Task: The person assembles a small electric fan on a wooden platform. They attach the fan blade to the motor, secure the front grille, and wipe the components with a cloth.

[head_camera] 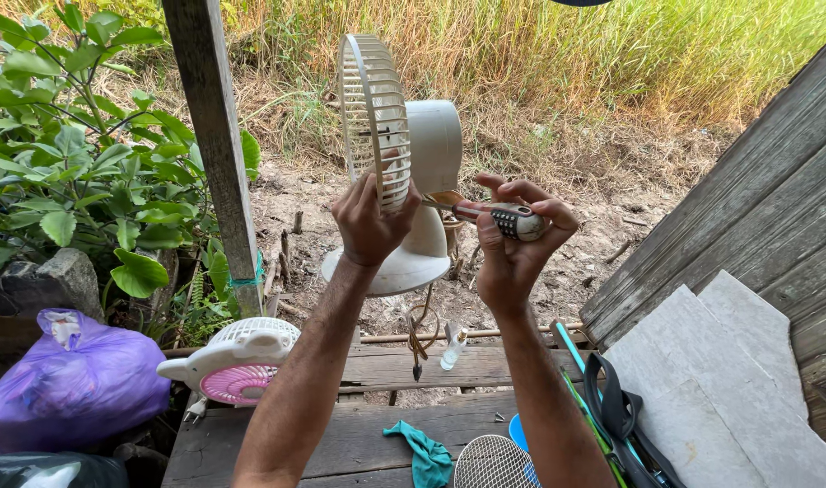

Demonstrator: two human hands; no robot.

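Observation:
I hold a white table fan (431, 145) up in the air, side-on to me. My left hand (369, 221) grips the lower edge of its cream rear grille (374, 113). My right hand (514, 244) is shut on a screwdriver (494, 217) with a red and grey handle. Its tip points left into the fan's motor housing, just behind the grille. The fan's round base (390, 271) hangs below my hands and its cord (419, 334) dangles down to the wooden planks.
On the plank floor (359, 434) lie a white and pink fan part (237, 366), a teal rag (424, 452), a round mesh grille (492, 463) and a small clear bottle (452, 350). A wooden post (216, 136) stands left, a purple bag (70, 380) lower left, grey boards (738, 361) right.

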